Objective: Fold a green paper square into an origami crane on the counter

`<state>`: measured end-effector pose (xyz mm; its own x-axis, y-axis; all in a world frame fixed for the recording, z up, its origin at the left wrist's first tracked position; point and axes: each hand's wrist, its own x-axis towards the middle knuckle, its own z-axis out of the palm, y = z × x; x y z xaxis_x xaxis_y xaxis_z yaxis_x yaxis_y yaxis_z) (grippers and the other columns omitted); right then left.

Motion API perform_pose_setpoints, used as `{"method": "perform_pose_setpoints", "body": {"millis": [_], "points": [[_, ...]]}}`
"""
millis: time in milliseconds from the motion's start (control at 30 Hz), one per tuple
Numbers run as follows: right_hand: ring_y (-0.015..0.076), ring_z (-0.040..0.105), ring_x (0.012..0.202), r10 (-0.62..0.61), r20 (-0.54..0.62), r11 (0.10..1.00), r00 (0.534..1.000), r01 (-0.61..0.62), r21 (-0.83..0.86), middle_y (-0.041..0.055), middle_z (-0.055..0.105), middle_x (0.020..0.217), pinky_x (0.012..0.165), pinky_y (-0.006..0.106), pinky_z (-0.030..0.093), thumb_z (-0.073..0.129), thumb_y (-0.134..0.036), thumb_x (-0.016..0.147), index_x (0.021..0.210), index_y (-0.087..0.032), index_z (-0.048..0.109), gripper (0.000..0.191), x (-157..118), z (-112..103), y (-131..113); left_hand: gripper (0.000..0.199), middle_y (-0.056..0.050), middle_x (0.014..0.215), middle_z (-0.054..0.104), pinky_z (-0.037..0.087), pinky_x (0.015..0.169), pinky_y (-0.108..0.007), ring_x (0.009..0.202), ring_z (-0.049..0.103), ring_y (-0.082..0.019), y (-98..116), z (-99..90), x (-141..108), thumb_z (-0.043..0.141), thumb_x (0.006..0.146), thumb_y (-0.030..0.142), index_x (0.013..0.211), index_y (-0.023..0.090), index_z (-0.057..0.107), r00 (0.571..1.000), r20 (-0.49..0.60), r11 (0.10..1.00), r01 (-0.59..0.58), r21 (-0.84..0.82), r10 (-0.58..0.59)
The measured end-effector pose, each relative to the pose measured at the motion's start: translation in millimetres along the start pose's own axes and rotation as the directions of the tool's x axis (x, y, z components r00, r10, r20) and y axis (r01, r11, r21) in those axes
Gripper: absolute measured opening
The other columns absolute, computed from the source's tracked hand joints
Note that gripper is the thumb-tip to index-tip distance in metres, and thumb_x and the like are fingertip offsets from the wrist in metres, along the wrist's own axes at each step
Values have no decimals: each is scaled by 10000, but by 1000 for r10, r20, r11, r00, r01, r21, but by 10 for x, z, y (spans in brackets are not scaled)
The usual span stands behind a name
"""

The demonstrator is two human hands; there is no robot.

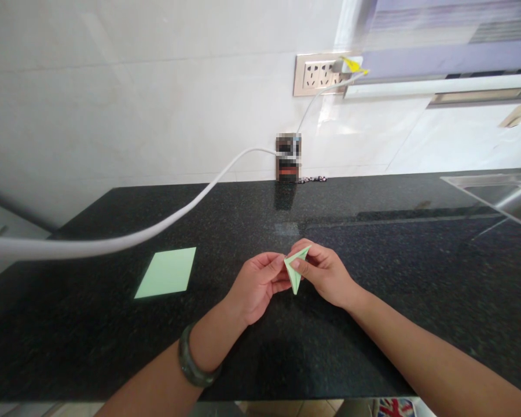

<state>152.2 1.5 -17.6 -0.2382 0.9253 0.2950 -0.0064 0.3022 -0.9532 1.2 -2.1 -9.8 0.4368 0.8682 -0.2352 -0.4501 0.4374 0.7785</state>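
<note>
A small folded piece of light green paper (296, 278) is held up above the counter between my two hands. My right hand (323, 269) pinches it, with the thumb lying across its front face. From the other side my left hand (260, 281) grips the paper's left corner between thumb and fingers. The paper has pointed corners and a visible fold line. Some of my fingertips are hidden behind it. On my left wrist sits a dark green bangle (191, 359). Off to the left, a flat sheet of light green paper (168, 272) lies on the counter.
The black speckled countertop (91, 324) runs along a white tiled wall. A blurred-out device (289, 157) leans there, with a white cable (156, 234) sweeping left across my view. A wall socket (316, 74) is above, and a metal sink (512, 194) is at the right.
</note>
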Motion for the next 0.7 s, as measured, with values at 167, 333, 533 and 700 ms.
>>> {"method": "perform_pose_setpoints", "body": {"millis": [167,333,533,700], "points": [[116,477,658,5,10,998,1000,-6,58,6,506,748,580,251,422,594,-288,753,794,-198,587,99,-2,8,2,152,-39,711,652,481,660,-257,648,610,-118,-5,-2,2,632,715,243,796,115,633,1000,-13,1000,9,-13,-10],[111,476,651,-10,-3,998,1000,11,68,-1,505,738,581,246,417,584,-241,757,785,-200,574,51,-11,17,8,148,-42,703,654,482,658,-269,640,607,-122,-5,-9,-5,647,700,234,784,112,646,1000,-16,1000,12,-3,-12],[113,484,658,-23,-28,999,999,24,29,4,510,753,592,249,416,559,-232,771,783,-192,568,43,-24,34,24,153,-37,673,647,488,656,-294,632,609,-135,1,-4,-3,664,679,243,750,109,646,1000,-24,1000,-10,25,10],[115,485,648,-11,-28,999,1000,12,52,6,515,754,585,254,415,571,-261,762,778,-186,570,77,-25,29,37,152,-43,675,650,491,648,-292,630,612,-137,0,-5,-11,660,686,235,751,99,640,999,-35,998,-23,54,25]]}}
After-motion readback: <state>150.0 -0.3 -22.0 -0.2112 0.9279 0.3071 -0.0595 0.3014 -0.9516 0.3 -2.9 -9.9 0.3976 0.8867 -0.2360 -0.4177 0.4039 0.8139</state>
